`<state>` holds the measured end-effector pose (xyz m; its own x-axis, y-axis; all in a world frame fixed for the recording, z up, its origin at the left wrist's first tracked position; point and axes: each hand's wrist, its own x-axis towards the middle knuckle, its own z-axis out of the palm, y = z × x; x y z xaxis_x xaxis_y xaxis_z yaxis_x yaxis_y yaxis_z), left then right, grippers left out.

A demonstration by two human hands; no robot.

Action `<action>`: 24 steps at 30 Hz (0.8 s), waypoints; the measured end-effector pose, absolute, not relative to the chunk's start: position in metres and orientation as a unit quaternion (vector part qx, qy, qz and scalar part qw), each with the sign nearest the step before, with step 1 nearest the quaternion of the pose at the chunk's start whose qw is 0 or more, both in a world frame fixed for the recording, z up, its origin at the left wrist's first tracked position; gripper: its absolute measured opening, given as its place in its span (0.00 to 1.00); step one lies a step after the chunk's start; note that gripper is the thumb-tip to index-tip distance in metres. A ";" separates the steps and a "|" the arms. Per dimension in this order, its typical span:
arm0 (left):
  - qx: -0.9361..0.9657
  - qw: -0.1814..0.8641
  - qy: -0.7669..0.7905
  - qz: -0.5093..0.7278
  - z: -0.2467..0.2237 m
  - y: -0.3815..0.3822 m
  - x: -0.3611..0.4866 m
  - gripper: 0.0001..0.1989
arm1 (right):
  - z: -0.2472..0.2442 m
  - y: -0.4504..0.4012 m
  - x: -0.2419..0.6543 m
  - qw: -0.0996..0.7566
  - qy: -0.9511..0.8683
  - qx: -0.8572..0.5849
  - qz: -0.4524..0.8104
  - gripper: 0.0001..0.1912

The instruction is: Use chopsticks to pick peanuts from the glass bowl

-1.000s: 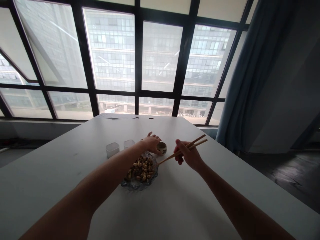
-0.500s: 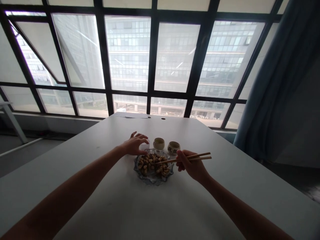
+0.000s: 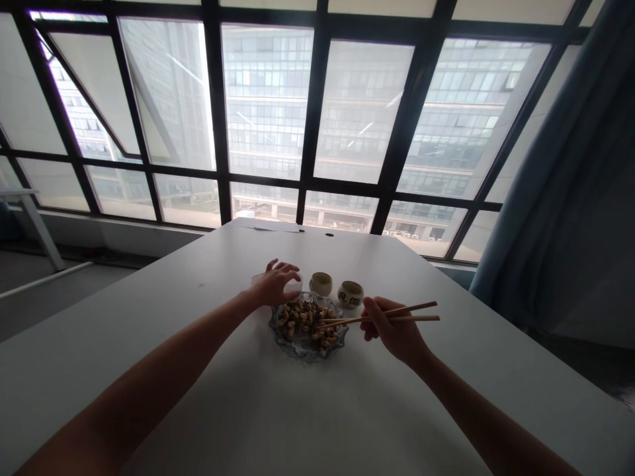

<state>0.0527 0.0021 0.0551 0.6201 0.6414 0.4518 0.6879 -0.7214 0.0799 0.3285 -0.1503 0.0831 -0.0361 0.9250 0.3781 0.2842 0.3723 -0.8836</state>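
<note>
At eleven o'clock from the scalloped glass plate [image 3: 307,356], my left hand [image 3: 276,285] hangs back upward, its forearm slanting in from eight o'clock. These fingers are spread and bent, the thumb standing off from the rest, with a translucent plastic container [image 3: 295,287] showing past the gap; whether I touch it I cannot tell. At three o'clock from the plate is my right hand [image 3: 391,330], its forearm running back toward four o'clock, thumb and fingers closed narrowly on the chopsticks [image 3: 350,320]. Their front ends point to nine o'clock, the back ends to three, and the pair fans apart slightly behind my grip.

From my left fingertips, the nuts [image 3: 297,316] lie at about five o'clock, near, heaped on the plate; from my right fingertips they lie at nine o'clock, with the front ends of the sticks at the heap. I cannot tell whether a nut is pinched there.

Counting from the left: two plastic containers, the other container [image 3: 255,279] at ten o'clock from the plate, both partly covered by my hand; one plate; many nuts, too small and jumbled to number; two small ceramic cups, the first cup [image 3: 321,285] just past twelve o'clock, the second cup [image 3: 350,295] at two, dark characters on its front; two chopsticks. Plate, containers and cups stand on one white table [image 3: 173,284].
</note>
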 end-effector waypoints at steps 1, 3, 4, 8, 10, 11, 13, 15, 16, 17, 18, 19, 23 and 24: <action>-0.892 0.055 -0.375 -0.246 0.055 0.003 0.051 0.13 | 0.083 -0.151 0.329 0.511 -0.653 -0.465 0.310 0.28; -0.873 0.071 -0.392 -0.282 0.054 0.005 0.045 0.11 | 0.082 -0.151 0.329 0.511 -0.657 -0.463 0.304 0.28; -0.863 0.081 -0.401 -0.297 0.054 0.006 0.041 0.11 | 0.081 -0.151 0.329 0.514 -0.658 -0.462 0.300 0.27; -0.825 0.110 -0.434 -0.346 0.048 0.011 0.019 0.13 | 0.070 -0.148 0.326 0.520 -0.666 -0.449 0.289 0.24; -0.809 0.113 -0.451 -0.360 0.042 0.012 0.009 0.15 | 0.063 -0.148 0.322 0.516 -0.674 -0.444 0.288 0.23; -0.803 0.112 -0.458 -0.364 0.038 0.012 0.006 0.16 | 0.061 -0.148 0.320 0.513 -0.677 -0.443 0.288 0.23; -0.794 0.105 -0.469 -0.372 0.030 0.012 0.002 0.17 | 0.056 -0.149 0.317 0.504 -0.684 -0.442 0.288 0.23; -0.784 0.091 -0.478 -0.386 0.021 0.012 0.001 0.19 | 0.052 -0.149 0.315 0.496 -0.694 -0.437 0.285 0.23; -0.778 0.082 -0.482 -0.393 0.017 0.012 0.001 0.20 | 0.050 -0.149 0.314 0.494 -0.699 -0.434 0.281 0.22; -0.773 0.074 -0.487 -0.400 0.013 0.012 0.001 0.21 | 0.048 -0.150 0.314 0.494 -0.702 -0.432 0.277 0.22; -0.768 0.067 -0.492 -0.405 0.010 0.012 0.002 0.21 | 0.045 -0.150 0.313 0.497 -0.702 -0.431 0.273 0.22; -0.765 0.061 -0.494 -0.408 0.008 0.012 0.002 0.21 | 0.043 -0.150 0.313 0.500 -0.701 -0.431 0.270 0.22; -0.761 0.051 -0.500 -0.410 0.004 0.009 0.003 0.22 | 0.035 -0.151 0.312 0.514 -0.682 -0.436 0.285 0.21; -0.759 0.050 -0.503 -0.411 0.003 0.008 0.003 0.23 | 0.033 -0.151 0.312 0.519 -0.675 -0.437 0.291 0.22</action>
